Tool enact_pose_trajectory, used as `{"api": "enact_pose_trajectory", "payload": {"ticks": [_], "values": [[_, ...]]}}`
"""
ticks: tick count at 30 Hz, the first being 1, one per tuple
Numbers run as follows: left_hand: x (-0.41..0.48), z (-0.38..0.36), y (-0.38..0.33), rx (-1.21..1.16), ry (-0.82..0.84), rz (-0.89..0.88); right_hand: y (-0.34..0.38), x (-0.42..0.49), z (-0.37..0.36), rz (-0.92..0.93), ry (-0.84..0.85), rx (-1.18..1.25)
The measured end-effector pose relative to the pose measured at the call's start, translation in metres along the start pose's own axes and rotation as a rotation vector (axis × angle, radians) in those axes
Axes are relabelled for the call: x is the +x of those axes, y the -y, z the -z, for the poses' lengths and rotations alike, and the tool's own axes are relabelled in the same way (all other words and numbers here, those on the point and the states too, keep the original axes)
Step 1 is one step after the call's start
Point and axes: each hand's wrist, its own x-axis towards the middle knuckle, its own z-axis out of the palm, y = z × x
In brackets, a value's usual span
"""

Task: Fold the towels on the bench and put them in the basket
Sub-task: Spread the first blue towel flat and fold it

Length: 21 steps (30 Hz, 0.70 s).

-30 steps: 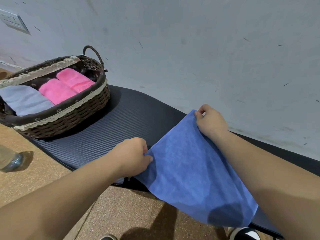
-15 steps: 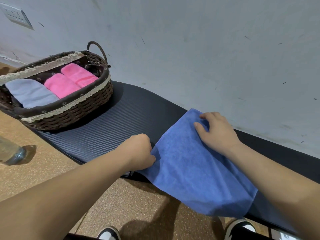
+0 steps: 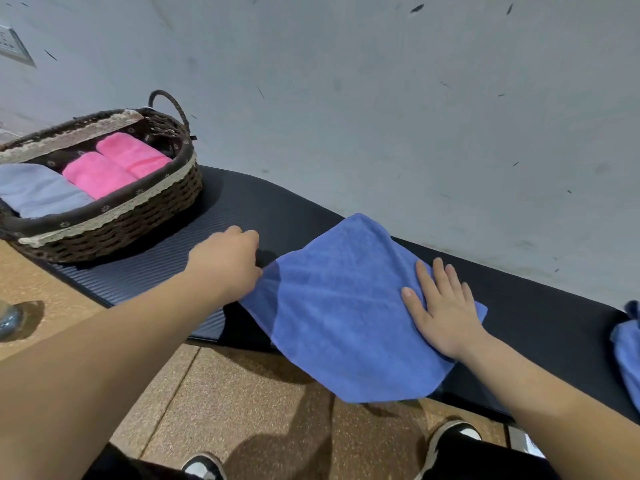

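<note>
A second blue towel (image 3: 628, 351) and the basket (image 3: 104, 233) are cut off by the edges. The left hand (image 3: 225, 265) hides its own fingertips.

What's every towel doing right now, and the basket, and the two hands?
blue towel: spread on the bench, near edge hanging over.
left hand: holds the blue towel's left corner.
right hand: open, flat on the blue towel.
basket: on the bench, partly filled.
pink towels: folded, in the basket.
grey towel: folded, in the basket.
second blue towel: unfolded, far right.
</note>
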Motion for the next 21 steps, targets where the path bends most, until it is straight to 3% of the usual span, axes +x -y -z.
{"api": "enact_pose_trajectory", "payload": {"ticks": [2,4,7,10,14,17,21], "values": [[-0.007,-0.001,-0.022,0.121,-0.103,-0.111,0.001,-0.001,-0.001,0.044,-0.063,-0.009],[-0.02,-0.006,-0.048,0.043,-0.099,-0.227,0.002,-0.002,-0.001,0.131,-0.101,-0.045],[-0.043,-0.025,-0.082,-0.041,0.193,-0.265,-0.003,-0.001,-0.001,0.23,-0.069,-0.109],[-0.051,-0.041,-0.093,0.016,0.391,-0.213,-0.012,0.006,0.003,0.118,0.002,-0.037],[-0.045,-0.047,-0.087,0.009,0.407,-0.183,-0.016,0.012,0.003,-0.058,0.017,-0.012],[-0.04,-0.053,-0.085,-0.024,0.411,-0.168,-0.012,0.012,0.003,-0.075,0.021,-0.019],[-0.019,-0.06,-0.08,-0.018,0.279,-0.231,-0.015,0.001,0.001,-0.086,0.031,-0.023]]}}
